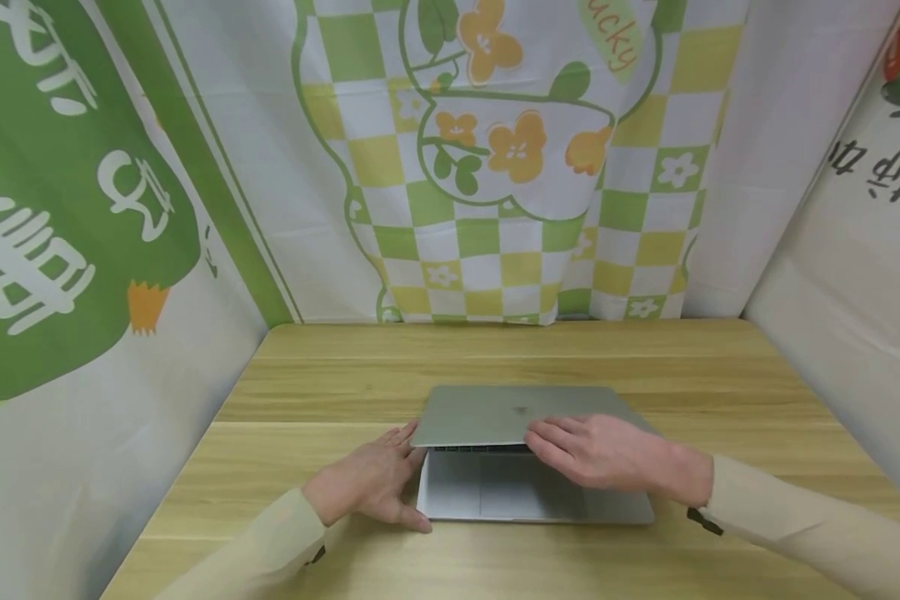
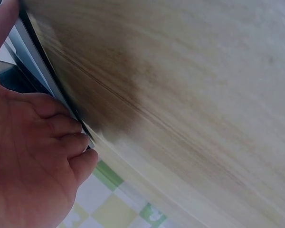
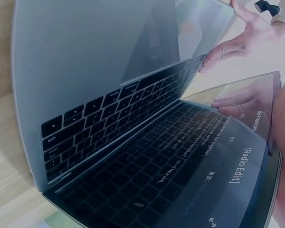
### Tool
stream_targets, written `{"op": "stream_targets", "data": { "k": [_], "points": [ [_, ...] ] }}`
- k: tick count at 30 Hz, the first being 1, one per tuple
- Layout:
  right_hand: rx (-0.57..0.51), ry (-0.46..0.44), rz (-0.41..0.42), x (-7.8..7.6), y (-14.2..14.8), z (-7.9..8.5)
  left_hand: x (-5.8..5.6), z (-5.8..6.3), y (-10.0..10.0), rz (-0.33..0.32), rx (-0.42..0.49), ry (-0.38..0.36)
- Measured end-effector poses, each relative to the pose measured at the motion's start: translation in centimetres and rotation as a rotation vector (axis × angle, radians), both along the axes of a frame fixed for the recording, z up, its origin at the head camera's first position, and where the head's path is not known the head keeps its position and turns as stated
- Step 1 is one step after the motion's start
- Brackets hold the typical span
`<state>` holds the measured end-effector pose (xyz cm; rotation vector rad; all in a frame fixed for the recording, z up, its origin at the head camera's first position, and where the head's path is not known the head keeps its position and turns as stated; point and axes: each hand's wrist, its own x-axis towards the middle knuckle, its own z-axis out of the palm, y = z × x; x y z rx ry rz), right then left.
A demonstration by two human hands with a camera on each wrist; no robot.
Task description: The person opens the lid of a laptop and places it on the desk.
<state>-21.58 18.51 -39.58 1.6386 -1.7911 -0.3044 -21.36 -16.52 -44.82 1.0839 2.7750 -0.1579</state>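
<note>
A silver laptop (image 1: 487, 417) lies on the wooden table with its lid tilted low over the base (image 1: 453, 492). My right hand (image 1: 603, 450) holds the lid's front edge, fingers on its outer face; the thumb is mostly hidden. At the base's left side rests my left hand (image 1: 371, 483), its fingers along the edge and thumb by the front corner. The left wrist view shows that palm (image 2: 33, 161) against the thin laptop edge. In the right wrist view, black keys (image 3: 104, 111) face a lit screen (image 3: 218, 166) with white text, which also reflects the left hand.
The wood-grain table (image 1: 330, 375) extends around the laptop on every side. Behind it hangs a checked, flowered cloth (image 1: 487, 242). Printed cloth panels enclose the left and right sides, the left one bearing a large green shape (image 1: 67, 208).
</note>
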Motion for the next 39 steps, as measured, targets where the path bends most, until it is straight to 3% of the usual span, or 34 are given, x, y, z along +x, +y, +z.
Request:
{"op": "stream_targets", "data": {
  "k": [11, 22, 30, 39],
  "points": [
    [-0.012, -0.091, -0.013, -1.0, 0.0, 1.2, 0.1, 0.5, 0.1, 0.022, -0.033, -0.019],
    [-0.006, -0.298, -0.199, -2.3, 0.4, 3.7, 0.0, 0.2, 0.2, 0.031, -0.086, -0.038],
    [-0.009, -0.345, -0.226, -2.7, 0.4, 4.3, 0.2, 0.2, 0.3, 0.035, -0.105, -0.043],
    [-0.021, -0.452, -0.353, -3.2, -0.4, 5.7, 0.1, 0.6, 0.5, 0.047, -0.119, -0.055]
  ]
}}
